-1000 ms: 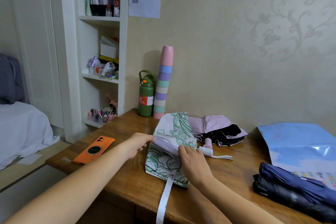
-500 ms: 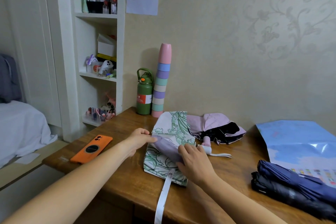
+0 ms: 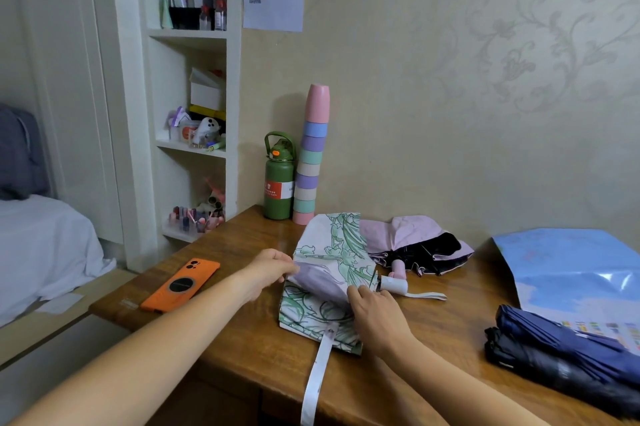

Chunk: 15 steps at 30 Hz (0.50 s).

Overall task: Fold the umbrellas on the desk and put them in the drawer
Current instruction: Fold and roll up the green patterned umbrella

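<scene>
1. The green-and-white floral umbrella (image 3: 329, 273) lies collapsed on the wooden tabletop (image 3: 242, 332), near its front edge, with its lilac inner fabric showing in a fold across the middle.
2. The left hand (image 3: 272, 270) pinches the left edge of that lilac fold, fingers curled onto the cloth.
3. The right hand (image 3: 375, 311) grips the fabric on the right side of the fold, fingers curled into it, just beside the umbrella's white handle (image 3: 393, 283).
4. A white closure strap (image 3: 318, 373) runs from the floral umbrella's near edge and hangs over the front of the tabletop.
5. A pink-and-black umbrella (image 3: 419, 245) lies loosely bunched behind the floral one, touching its far right corner.
6. Two dark blue folded umbrellas (image 3: 561, 353) rest at the right end, partly on a light blue plastic bag (image 3: 568, 270).
7. An orange phone (image 3: 181, 285) lies face down to the left of the left hand.
8. A green bottle (image 3: 278, 180) and a stack of pastel cups (image 3: 311, 159) stand against the wall at the back.
</scene>
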{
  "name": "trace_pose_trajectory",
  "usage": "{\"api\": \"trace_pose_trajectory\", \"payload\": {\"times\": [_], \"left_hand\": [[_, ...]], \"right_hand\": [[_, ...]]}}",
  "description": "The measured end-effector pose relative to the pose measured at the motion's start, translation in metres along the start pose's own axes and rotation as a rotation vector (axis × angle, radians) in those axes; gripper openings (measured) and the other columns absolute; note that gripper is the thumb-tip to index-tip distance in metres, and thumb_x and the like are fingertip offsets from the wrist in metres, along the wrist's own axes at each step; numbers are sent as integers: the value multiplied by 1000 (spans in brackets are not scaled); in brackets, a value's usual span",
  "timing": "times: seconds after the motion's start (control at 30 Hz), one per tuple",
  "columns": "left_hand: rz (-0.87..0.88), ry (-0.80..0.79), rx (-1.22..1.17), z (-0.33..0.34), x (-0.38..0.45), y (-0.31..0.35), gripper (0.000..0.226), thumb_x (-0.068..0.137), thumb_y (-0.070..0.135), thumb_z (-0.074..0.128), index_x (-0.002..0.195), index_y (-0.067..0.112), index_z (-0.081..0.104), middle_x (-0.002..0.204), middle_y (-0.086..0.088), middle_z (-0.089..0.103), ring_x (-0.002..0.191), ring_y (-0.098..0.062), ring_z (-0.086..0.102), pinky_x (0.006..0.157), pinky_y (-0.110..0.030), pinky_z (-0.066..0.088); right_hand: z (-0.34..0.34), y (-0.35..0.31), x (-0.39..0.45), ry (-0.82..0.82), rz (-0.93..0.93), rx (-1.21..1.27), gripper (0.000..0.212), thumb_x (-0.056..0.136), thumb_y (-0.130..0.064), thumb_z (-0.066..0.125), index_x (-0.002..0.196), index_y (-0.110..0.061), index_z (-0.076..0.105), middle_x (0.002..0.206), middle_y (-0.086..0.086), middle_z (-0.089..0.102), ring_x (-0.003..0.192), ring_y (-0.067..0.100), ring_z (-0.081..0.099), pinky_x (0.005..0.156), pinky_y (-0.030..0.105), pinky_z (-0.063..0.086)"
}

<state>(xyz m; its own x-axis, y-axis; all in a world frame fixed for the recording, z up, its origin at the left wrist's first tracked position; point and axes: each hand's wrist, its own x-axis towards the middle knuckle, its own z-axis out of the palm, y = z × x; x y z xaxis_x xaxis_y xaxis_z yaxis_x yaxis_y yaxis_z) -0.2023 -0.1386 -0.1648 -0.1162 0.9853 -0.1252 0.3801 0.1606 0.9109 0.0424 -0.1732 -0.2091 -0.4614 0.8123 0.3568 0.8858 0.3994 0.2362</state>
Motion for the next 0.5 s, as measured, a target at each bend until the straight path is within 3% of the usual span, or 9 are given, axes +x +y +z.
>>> {"api": "trace_pose_trajectory", "payload": {"times": [0.07,0.1,0.17,0.27,0.37,0.5], "left_hand": [[-24,-19,70,0,-1,1,25,90,2,68,114,9,66,100,-7,66,79,-15,55,62,-23,42],[-48,-16,108,-1,-2,1,25,89,0,64,113,6,68,95,-8,64,77,-17,54,59,-23,42],[-91,-25,149,-1,-3,2,27,88,9,61,113,4,70,89,-9,63,75,-18,54,58,-25,38],[-125,-43,114,2,-4,7,34,93,29,60,117,6,66,90,-6,63,73,-16,54,61,-26,37],[-169,40,185,8,1,7,38,97,26,68,126,3,60,85,-9,64,73,-16,55,61,-27,38],[-225,75,246,13,9,-2,58,92,23,75,139,0,49,91,-11,65,77,-17,57,73,-30,45]], "right_hand": [[-4,2,1,12,-37,-20,50,48,-9,84,82,-21,50,70,-2,53,50,21,53,54,30,24],[-3,4,2,35,-57,-18,57,43,-8,84,80,-23,44,66,-3,50,46,21,49,52,29,23],[-2,9,2,69,-113,1,58,48,-9,81,81,-23,35,68,-2,48,47,22,46,53,30,23],[-10,13,2,121,-216,11,41,60,-14,78,79,-21,42,74,-1,48,53,22,46,53,31,28],[-12,17,-1,116,-277,8,41,65,-12,79,81,-20,43,74,-1,49,51,20,45,51,31,25],[-8,19,-5,60,-150,87,54,59,4,75,87,-22,37,70,1,52,47,25,48,52,33,16]]}}
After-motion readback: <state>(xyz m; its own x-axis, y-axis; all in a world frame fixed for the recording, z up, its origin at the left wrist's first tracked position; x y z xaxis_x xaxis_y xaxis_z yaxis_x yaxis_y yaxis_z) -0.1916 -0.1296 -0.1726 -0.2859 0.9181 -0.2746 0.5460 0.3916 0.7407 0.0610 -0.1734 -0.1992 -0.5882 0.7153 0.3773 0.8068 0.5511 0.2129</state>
